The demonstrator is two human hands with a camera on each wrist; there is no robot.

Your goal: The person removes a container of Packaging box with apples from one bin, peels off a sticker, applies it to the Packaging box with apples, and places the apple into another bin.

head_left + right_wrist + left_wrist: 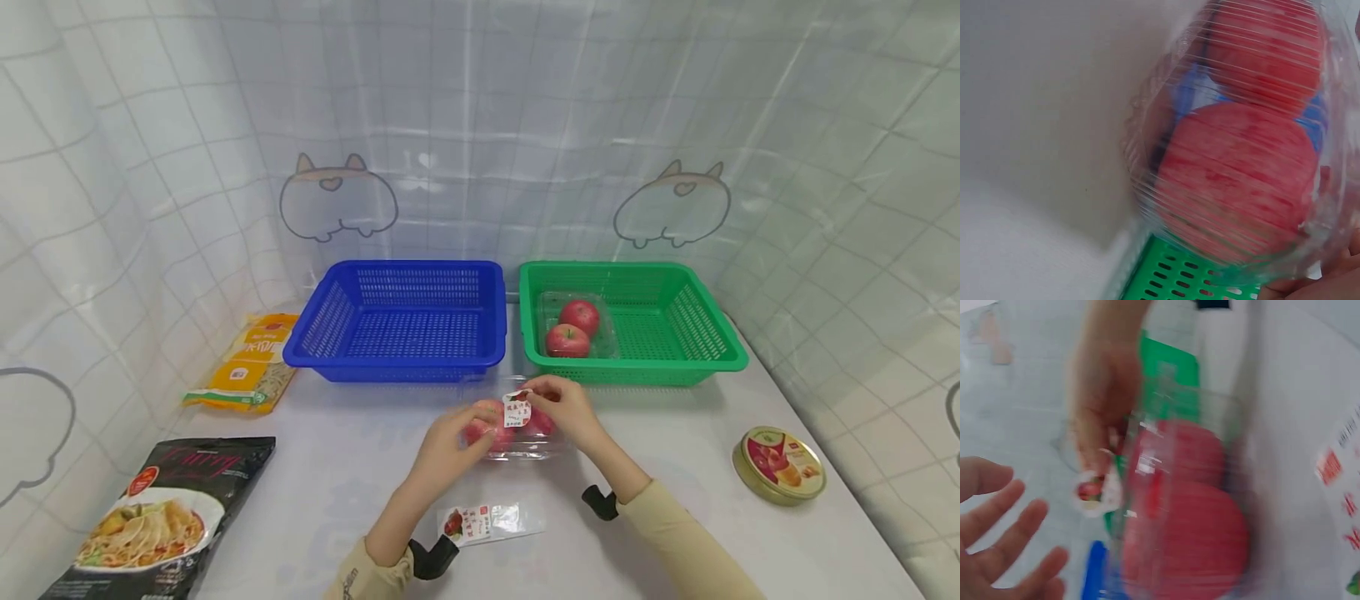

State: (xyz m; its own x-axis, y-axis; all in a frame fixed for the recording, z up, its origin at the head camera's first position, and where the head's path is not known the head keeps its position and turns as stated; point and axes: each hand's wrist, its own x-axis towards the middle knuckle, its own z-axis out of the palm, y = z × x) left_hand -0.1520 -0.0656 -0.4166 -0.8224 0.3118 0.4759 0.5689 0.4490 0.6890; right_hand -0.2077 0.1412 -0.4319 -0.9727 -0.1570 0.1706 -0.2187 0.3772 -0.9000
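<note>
Red apples [501, 423] in clear wrap, a blue basket [397, 360], a green basket [637, 365], white grid-patterned curtain [135, 167].

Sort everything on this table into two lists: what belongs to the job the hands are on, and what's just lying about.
In hand:
- clear apple pack, held by the left hand
- label, pinched by the right hand
- loose sticker strip
- green basket with a second apple pack

Lying about:
- blue basket
- round tin
- black noodle bag
- yellow packet
</note>
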